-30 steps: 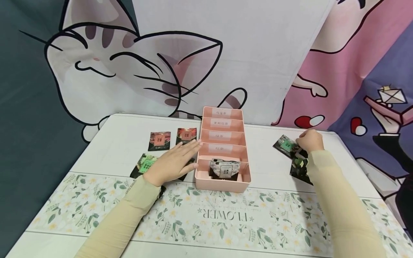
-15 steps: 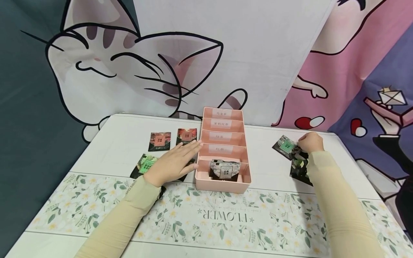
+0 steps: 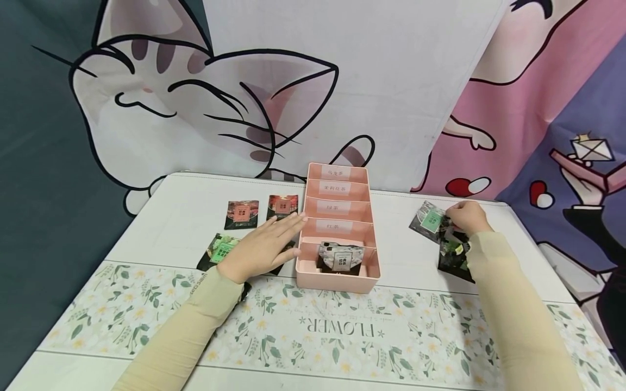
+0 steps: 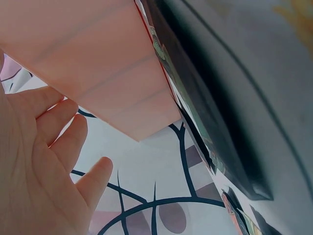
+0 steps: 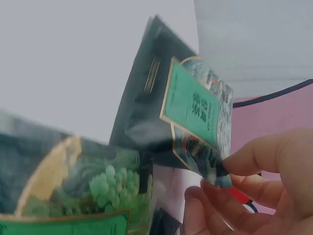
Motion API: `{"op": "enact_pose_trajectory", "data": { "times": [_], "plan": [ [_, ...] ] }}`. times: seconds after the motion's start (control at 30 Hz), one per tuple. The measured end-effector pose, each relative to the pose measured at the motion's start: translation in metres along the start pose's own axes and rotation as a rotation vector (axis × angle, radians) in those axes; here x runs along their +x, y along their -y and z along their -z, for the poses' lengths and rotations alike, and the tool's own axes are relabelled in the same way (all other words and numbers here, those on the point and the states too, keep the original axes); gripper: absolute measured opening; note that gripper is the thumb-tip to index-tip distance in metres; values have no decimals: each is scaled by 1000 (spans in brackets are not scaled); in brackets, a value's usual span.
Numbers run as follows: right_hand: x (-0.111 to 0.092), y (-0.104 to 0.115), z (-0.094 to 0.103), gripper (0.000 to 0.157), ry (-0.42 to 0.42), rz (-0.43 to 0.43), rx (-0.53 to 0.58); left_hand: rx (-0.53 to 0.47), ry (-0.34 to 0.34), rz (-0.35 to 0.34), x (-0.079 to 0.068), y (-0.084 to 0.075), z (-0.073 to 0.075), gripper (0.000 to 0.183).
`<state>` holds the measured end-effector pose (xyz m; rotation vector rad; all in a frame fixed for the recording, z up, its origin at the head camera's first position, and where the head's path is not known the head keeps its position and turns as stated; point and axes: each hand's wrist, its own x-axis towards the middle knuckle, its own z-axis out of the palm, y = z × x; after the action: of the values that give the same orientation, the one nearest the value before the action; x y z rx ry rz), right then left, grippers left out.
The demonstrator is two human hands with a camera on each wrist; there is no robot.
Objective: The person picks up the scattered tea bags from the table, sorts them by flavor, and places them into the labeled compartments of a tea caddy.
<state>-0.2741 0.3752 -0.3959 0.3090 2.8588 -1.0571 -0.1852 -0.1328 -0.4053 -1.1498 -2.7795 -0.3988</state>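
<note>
My right hand [image 3: 469, 217] pinches the corner of a tea sachet [image 3: 427, 221] with a green label, between thumb and fingers. In the right wrist view that sachet [image 5: 181, 103] is tilted up. Nearer to me lies a second dark sachet [image 3: 455, 258], printed with green grapes. My left hand [image 3: 264, 247] has its fingers straight, with the tips at the left wall of a pink divided box [image 3: 337, 283]. In the left wrist view the fingers [image 4: 66, 142] lie along the box's edge. A white-and-black tea sachet [image 3: 341, 258] stands in the nearest compartment.
Two red-labelled sachets [image 3: 242, 214] lie left of the box. A green-labelled sachet [image 3: 220, 250] and another dark one [image 3: 279, 267] are partly covered by my left hand. Paper labels [image 3: 334, 225] mark the box's farther compartments. A cartoon cloth [image 3: 381, 81] hangs behind the table.
My right hand has shifted slightly left, and the green-labelled sachet in it has moved left and tipped up. The left hand and the box have stayed put.
</note>
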Motion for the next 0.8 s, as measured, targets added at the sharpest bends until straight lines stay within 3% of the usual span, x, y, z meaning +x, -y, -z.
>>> {"op": "enact_pose_trajectory", "data": {
  "times": [0.53, 0.8],
  "plan": [
    [-14, 4, -11, 47, 48, -95, 354, 7, -13, -12, 0, 1, -1, 67],
    [-25, 13, -16, 31, 3, -142, 669, 9, -5, -7, 0, 0, 0, 68]
  ]
}}
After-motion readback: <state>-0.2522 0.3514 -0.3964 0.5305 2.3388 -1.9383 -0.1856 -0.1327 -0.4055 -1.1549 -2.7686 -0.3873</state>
